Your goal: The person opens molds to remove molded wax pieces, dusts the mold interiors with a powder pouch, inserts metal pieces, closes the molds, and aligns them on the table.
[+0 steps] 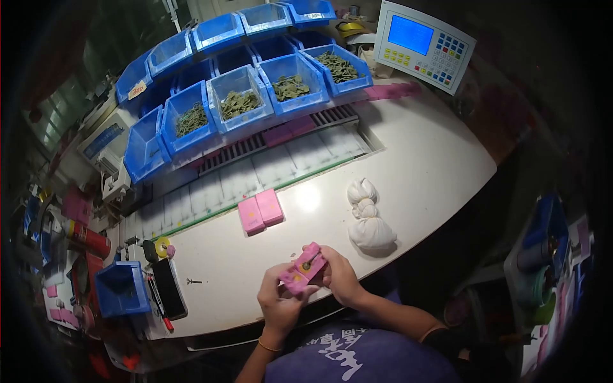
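My left hand [280,299] and my right hand [340,276] hold a pink rubber mold [295,279] between them at the table's near edge. The mold looks spread apart, and a small dark greenish piece [307,265] shows in its middle. My fingers are closed around the mold from both sides, hiding parts of its edges. Beyond my hands, two pink mold blocks [261,212] lie side by side on the white table [421,159]. A tied white cloth pouch [372,233] rests to the right of them.
Blue bins [295,82], several with small green pieces, stand in rows at the back. A keypad unit with a blue screen [410,35] is at the back right. A black phone [168,288], a red pen [167,323] and a blue bin [121,288] sit at left.
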Demonstrator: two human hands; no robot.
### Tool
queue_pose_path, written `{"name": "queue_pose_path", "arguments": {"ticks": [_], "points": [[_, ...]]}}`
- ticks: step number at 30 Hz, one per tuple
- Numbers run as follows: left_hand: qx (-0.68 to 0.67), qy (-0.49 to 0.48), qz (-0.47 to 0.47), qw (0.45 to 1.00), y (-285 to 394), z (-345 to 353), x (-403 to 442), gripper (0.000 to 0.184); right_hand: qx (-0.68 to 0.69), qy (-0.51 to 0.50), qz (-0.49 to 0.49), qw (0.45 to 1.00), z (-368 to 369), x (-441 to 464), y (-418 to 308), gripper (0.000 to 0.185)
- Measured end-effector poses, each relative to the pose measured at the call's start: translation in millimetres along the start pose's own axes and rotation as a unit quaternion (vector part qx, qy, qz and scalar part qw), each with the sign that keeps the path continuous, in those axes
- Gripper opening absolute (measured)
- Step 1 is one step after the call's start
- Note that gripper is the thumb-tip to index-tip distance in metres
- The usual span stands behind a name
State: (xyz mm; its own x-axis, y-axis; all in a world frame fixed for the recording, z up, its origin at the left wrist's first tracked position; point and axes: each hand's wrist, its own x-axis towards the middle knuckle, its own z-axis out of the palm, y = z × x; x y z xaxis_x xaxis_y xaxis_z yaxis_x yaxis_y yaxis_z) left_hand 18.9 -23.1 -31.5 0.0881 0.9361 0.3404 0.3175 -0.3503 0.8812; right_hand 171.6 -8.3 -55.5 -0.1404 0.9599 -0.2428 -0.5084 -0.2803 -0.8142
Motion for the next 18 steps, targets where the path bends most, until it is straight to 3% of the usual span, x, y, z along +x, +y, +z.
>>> {"name": "queue_pose_path", "arguments": {"ticks": [2, 3, 5, 6, 7, 8, 9, 10, 12, 13, 14, 16, 17, 18], "points": [[-0.123, 0.034, -0.065, 0.99, -11.5, 0.1, -3.7, 0.052, 0.078, -0.005, 0.056, 0.995, -1.5, 6.6, -4.6, 0.042], [-0.123, 0.031, -0.066, 0.99, -12.5, 3.6, -7.3, 0.052, 0.062, 0.004, 0.076, 0.995, 1.2, 6.4, -8.6, 0.041], [0.099, 0.061, 0.104, 0.988, -6.0, 11.4, -12.5, 0.054, 0.008, 0.01, 0.063, 0.998, 2.7, 12.7, -13.1, 0.04], [0.101, 0.06, 0.104, 0.988, -7.2, 12.4, -13.2, 0.054, -0.048, 0.014, 0.049, 0.998, 4.0, 14.7, -13.4, 0.039], [-0.05, 0.093, 0.006, 0.994, -9.9, 12.9, -12.2, 0.055, -0.046, 0.012, 0.048, 0.998, 8.5, 13.5, -11.1, 0.039], [-0.198, 0.124, -0.092, 0.968, -11.4, 12.4, -10.7, 0.056, -0.144, 0.025, -0.041, 0.988, 14.6, 9.4, -7.3, 0.037], [-0.206, 0.105, -0.093, 0.968, -13.2, 5.6, -7.3, 0.059, -0.24, 0.039, -0.128, 0.961, 18.0, 6.6, -4.5, 0.034], [-0.205, 0.108, -0.094, 0.968, -9.6, -0.5, -7.9, 0.059, -0.24, 0.036, -0.127, 0.962, 18.0, 8.8, -6.2, 0.034], [-0.231, -0.073, -0.066, 0.968, 0.4, -14.0, -11.5, 0.059, -0.21, -0.012, -0.144, 0.967, 16.9, 18.5, -15.5, 0.032], [-0.261, -0.062, -0.097, 0.958, -7.2, -21.2, -16.1, 0.059, -0.208, -0.015, -0.143, 0.967, 14.8, 23.2, -20.3, 0.032], [-0.258, -0.062, -0.098, 0.959, -12.9, -26.2, -15.9, 0.059, -0.284, -0.081, -0.195, 0.935, 10.7, 28.1, -26.0, 0.027], [-0.102, 0.011, -0.157, 0.982, -21.5, -34.1, -13.7, 0.055, -0.422, -0.207, -0.29, 0.834, 5.8, 36.7, -34.0, 0.019], [-0.031, -0.002, -0.073, 0.997, -25.3, -36.4, -6.9, 0.039, -0.42, -0.209, -0.289, 0.835, 7.3, 39.2, -35.5, 0.019], [-0.03, 0.0, -0.075, 0.997, -24.2, -37.5, -3.2, 0.039, -0.44, -0.242, -0.284, 0.817, 8.4, 41.2, -37.2, 0.019]]}}
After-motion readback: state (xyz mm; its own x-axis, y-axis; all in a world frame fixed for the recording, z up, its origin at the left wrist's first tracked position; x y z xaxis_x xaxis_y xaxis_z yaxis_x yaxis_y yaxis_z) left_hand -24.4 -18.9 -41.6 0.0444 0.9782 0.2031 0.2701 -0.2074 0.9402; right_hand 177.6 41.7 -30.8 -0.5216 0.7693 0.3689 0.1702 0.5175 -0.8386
